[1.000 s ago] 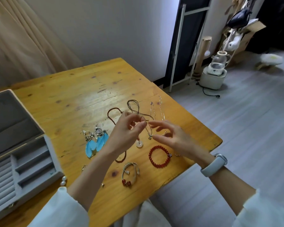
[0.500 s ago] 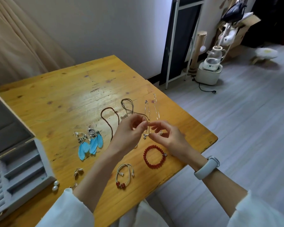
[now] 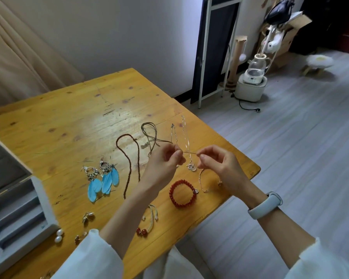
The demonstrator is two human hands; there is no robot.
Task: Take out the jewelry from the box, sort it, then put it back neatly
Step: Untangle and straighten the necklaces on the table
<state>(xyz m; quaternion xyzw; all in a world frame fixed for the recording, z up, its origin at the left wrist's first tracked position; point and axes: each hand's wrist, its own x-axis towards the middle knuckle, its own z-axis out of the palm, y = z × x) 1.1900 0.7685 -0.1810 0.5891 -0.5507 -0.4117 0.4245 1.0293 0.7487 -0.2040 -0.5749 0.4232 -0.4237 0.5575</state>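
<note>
Both hands worked a thin silver chain just above a wooden table: the left hand pinched one end btwn thumb & fingertip, the right hand pinched the other, other fingers curled, the chain stretched taut btwn them w/ a small pendant hanging near the tabletop. The jewelry box sat open at the table's left edge, its grey compartments bare as far as could be seen; the jewelry lay spread over the table: blue feather earrings, a brown beaded necklace, a dark cord necklace, a red bead bracelet, a cord bracelet w/ red beads, two pearls just beside the box. Sorting looked under way, nothing yet returned. Risks, as judged: the taut chain could snap or kink if pulled harder; its slack could snag on the other fine chains lying close behind & tangle; the pearls near the front edge could roll off if the table was bumped. No brand, label or writing was legible anywhere; a pale wristband on the right wrist showed no readable mark.
</note>
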